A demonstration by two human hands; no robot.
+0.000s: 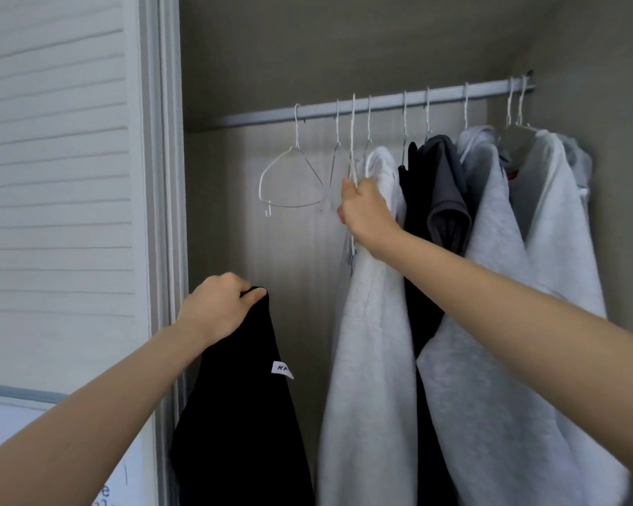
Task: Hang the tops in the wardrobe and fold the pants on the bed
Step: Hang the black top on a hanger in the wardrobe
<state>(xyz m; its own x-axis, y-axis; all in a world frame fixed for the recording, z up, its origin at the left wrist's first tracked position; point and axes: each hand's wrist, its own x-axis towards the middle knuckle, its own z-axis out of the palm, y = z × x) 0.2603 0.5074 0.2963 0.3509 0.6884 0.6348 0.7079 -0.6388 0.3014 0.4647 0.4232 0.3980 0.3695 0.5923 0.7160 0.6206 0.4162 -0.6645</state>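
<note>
Straight ahead stands an open wardrobe (344, 49) with grey inner walls and a pale ribbed back panel; a white slatted door (52, 177) fills the left side of the view. Near the top a light rail (380, 102) runs across, sloping upward to the right. On it hang several white wire hangers: an empty hanger (289, 177) at the left end, then a white top (373, 323), a black top (413, 199), a dark grey top (448, 191), a light grey sweatshirt (490, 286) and another white top (556, 231) toward the right wall.

Lower left, the left hand (218, 304) is raised with the forearm angled up from the bottom corner; its fingers are clenched round the upper edge of a black garment (242, 414), which hangs down from the grip in front of the wardrobe opening, a small white label (282, 369) showing on it. The right hand (364, 210) reaches up and forward, arm stretched from the right edge, and its fingers grasp a thin wire hanger (352, 140) just left of the hung white top, the back of the hand touching that top's shoulder
</note>
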